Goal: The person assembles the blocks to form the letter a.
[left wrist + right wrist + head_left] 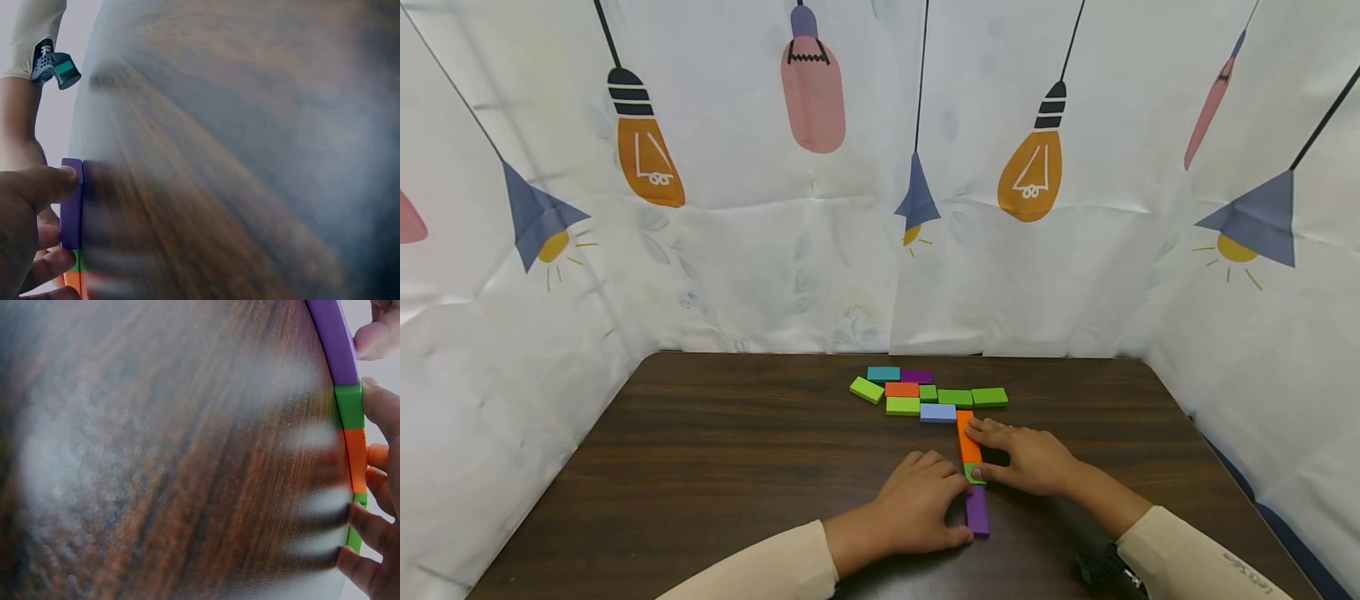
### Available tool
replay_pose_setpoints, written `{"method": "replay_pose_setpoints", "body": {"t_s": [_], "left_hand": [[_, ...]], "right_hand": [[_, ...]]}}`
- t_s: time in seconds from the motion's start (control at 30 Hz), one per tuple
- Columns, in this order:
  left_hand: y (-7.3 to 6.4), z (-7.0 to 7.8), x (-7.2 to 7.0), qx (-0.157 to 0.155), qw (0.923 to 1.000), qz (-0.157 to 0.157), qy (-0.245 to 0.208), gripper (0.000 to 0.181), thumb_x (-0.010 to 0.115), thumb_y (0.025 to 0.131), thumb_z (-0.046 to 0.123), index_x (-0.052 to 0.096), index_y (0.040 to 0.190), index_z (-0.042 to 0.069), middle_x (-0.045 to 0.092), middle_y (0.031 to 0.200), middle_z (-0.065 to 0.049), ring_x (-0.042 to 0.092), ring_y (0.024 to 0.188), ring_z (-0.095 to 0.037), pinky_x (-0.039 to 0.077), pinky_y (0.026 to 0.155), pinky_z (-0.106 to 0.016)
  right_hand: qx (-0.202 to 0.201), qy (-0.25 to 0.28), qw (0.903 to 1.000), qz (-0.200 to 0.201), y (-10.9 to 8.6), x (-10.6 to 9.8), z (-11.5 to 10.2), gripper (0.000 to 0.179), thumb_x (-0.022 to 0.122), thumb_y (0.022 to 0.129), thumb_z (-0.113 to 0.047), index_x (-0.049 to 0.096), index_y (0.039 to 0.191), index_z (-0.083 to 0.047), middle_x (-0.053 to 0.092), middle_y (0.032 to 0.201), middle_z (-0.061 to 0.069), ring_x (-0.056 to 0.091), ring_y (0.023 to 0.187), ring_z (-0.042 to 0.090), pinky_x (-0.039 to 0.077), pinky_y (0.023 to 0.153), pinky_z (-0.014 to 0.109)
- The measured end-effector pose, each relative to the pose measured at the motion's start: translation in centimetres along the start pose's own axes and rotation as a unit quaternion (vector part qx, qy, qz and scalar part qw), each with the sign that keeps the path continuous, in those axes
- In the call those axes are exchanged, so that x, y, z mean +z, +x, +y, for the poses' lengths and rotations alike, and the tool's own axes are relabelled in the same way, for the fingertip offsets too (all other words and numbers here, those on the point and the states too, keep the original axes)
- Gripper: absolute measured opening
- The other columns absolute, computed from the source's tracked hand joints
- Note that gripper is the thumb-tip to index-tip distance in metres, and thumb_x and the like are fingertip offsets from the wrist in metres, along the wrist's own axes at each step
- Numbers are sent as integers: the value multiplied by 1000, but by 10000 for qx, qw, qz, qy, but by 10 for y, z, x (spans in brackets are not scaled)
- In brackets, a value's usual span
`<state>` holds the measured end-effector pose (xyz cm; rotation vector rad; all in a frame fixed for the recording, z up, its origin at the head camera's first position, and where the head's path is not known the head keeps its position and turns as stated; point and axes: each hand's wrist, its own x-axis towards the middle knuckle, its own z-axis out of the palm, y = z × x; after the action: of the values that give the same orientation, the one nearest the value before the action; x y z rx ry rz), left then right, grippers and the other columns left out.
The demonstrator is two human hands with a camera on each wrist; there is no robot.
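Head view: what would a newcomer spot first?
Bright blocks on the dark table, running from its far side toward the camera. Then the left hand at the nearest purple block, the right hand touching the orange block farther along. Behind, white fabric printed with hanging lamps.

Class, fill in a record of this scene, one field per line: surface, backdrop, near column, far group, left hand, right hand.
Surface: dark brown table
Backdrop: white cloth printed with lamps
Near column, far to near: orange block, small green block, purple block
Far group: nine blocks, including a light blue block and, at the left end, a slanted lime block
Left hand: touches that purple block
Right hand: touches the orange and small green blocks
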<state>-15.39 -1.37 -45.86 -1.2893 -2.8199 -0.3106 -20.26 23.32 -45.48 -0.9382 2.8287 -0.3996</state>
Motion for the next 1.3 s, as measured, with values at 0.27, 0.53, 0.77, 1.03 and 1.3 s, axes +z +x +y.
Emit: {"method": "replay_pose_setpoints", "body": {"t_s": [0.27, 0.53, 0.77, 1.03, 1.3], "left_hand": [[1, 5, -3, -75, 9999, 75, 133, 49, 74, 85, 62, 72, 120, 28, 66, 119, 11, 54, 114, -10, 42, 103, -38], [3, 6, -3, -159, 9997, 53, 150, 49, 73, 86, 64, 72, 120, 28, 66, 119, 10, 55, 114, -11, 42, 103, -40], [2, 4, -2, -133, 9999, 8, 103, 56, 71, 85, 68, 70, 124, 27, 65, 123, 10, 54, 118, -11, 42, 104, -41], [-1, -12, -10, -209, 9989, 366, 200, 57, 64, 91, 66, 68, 130, 24, 64, 126, 7, 55, 122, -15, 42, 105, -42], [-7, -44, -27, -704, 9957, 590, 126, 53, 70, 91, 57, 68, 130, 21, 63, 127, 1, 54, 123, -21, 42, 106, -47]], "right_hand": [[-31, -5, 10000, 28, 0, 0, 0, 77, 50, 97, -70, 49, 154, -19, 43, 158, 2, 49, 139, 31, 51, 94, 57], [-16, -33, 10000, 52, 1, 0, 0, 76, 51, 97, -69, 49, 154, -19, 43, 158, 1, 48, 139, 31, 53, 90, 54], [-1, -22, 10000, 37, 1, 0, 0, 76, 51, 96, -70, 50, 154, -20, 43, 159, 0, 47, 140, 30, 52, 92, 55], [-47, -51, 10000, 65, 0, 1, 1, 77, 50, 96, -71, 50, 154, -20, 44, 158, 1, 50, 138, 31, 55, 86, 51], [-10, -56, 9999, 88, 1, 1, 0, 77, 52, 95, -70, 51, 153, -20, 45, 157, 2, 52, 136, 32, 53, 90, 56]]}}
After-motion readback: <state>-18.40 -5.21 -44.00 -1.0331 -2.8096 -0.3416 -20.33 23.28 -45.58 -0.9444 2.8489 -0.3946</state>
